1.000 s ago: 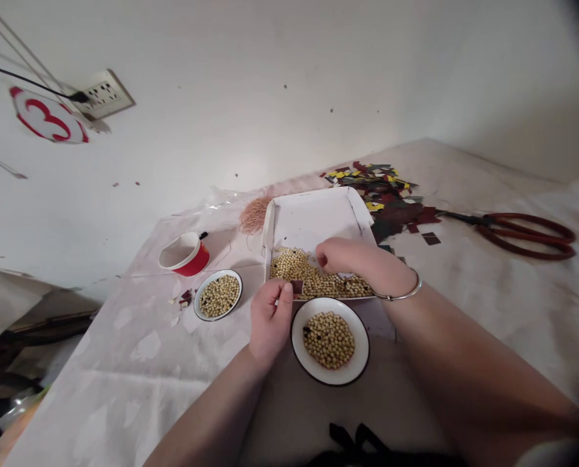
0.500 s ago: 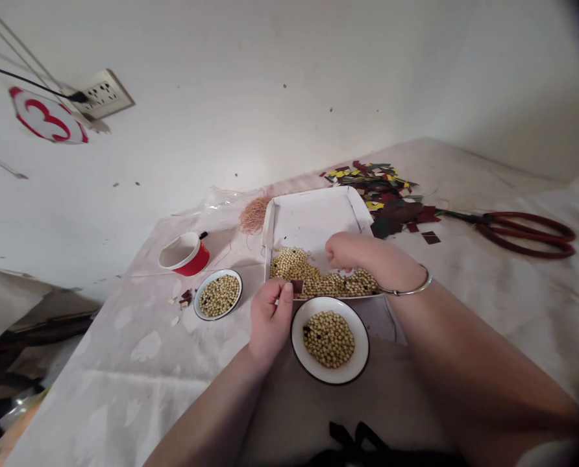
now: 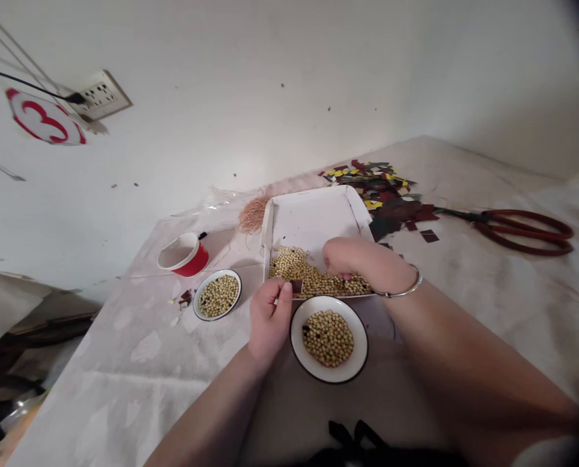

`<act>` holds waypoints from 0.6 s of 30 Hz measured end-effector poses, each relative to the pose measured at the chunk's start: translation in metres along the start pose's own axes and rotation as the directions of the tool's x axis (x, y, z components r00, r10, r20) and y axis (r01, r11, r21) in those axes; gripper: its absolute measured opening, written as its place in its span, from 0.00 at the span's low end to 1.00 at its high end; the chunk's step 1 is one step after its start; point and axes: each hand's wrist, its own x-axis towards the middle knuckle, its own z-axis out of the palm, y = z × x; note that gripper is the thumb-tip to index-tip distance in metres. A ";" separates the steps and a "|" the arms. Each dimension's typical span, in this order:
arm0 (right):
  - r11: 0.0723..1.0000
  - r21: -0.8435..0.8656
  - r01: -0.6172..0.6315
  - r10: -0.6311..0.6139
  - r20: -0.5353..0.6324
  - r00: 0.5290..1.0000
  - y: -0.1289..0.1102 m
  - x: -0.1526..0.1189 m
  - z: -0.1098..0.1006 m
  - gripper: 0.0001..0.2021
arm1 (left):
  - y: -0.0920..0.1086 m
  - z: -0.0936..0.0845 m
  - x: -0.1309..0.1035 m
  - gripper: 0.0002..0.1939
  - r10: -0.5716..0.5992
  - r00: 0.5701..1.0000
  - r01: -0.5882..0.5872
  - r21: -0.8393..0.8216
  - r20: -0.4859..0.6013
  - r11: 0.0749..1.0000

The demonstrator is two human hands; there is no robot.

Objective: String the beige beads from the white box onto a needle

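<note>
A white cardboard tray (image 3: 313,214) holds a heap of tan beans (image 3: 296,266) along its near side. My right hand (image 3: 352,259), with a metal bangle on the wrist, rests fingers-down in those beans, fingers curled. My left hand (image 3: 269,318) pinches a small dark red paper square (image 3: 296,285) at the tray's near left corner. Just in front of the tray stands a white bowl (image 3: 329,363) of beans with a few dark ones among them. A smaller bowl (image 3: 217,295) of beans sits to the left.
A red paper cup (image 3: 185,256) stands left of the tray, a tangle of copper-coloured wire (image 3: 254,214) behind it. Coloured paper scraps (image 3: 381,194) lie at the back right, with red-handled scissors (image 3: 518,227) beside them. The wall with a socket (image 3: 99,96) rises behind the table.
My right hand shifted a little rightward and back over the beans in the tray. My left hand kept hold of the dark square and barely moved.
</note>
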 end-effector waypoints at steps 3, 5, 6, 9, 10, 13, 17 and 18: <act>0.998 -0.062 -0.024 0.029 0.085 0.996 -0.008 -0.001 -0.001 0.06 | 0.000 0.000 0.000 0.15 0.001 1.000 -0.001 -0.006 -0.006 1.000; 0.995 -0.093 -0.028 0.038 0.111 0.993 -0.013 -0.002 -0.001 0.05 | 0.000 0.000 0.000 0.15 0.004 1.000 -0.004 -0.011 -0.006 1.000; 0.994 -0.103 -0.025 0.038 0.121 0.992 -0.015 -0.003 -0.002 0.05 | 0.001 0.000 0.000 0.15 0.006 1.000 -0.006 -0.010 -0.006 1.000; 0.995 -0.102 0.012 0.001 0.129 0.992 -0.018 -0.009 -0.005 0.05 | 0.000 0.001 0.000 0.15 0.009 1.000 -0.009 -0.001 -0.011 1.000; 0.995 -0.089 0.034 -0.023 0.123 0.992 -0.018 -0.012 -0.008 0.05 | 0.000 0.000 0.000 0.14 0.009 1.000 -0.009 0.002 -0.013 1.000; 0.991 -0.012 0.131 -0.130 0.077 0.988 -0.013 -0.024 -0.018 0.08 | 0.001 0.000 0.000 0.14 0.007 1.000 -0.007 -0.008 -0.006 1.000; 0.947 0.117 0.298 -0.296 -0.036 0.955 -0.007 -0.038 -0.030 0.08 | 0.002 0.000 0.000 0.13 0.006 1.000 -0.006 -0.040 -0.001 0.999; 0.926 0.151 0.347 -0.340 -0.072 0.938 -0.007 -0.041 -0.031 0.07 | 0.002 0.000 0.000 0.13 0.006 1.000 -0.006 -0.045 0.000 0.999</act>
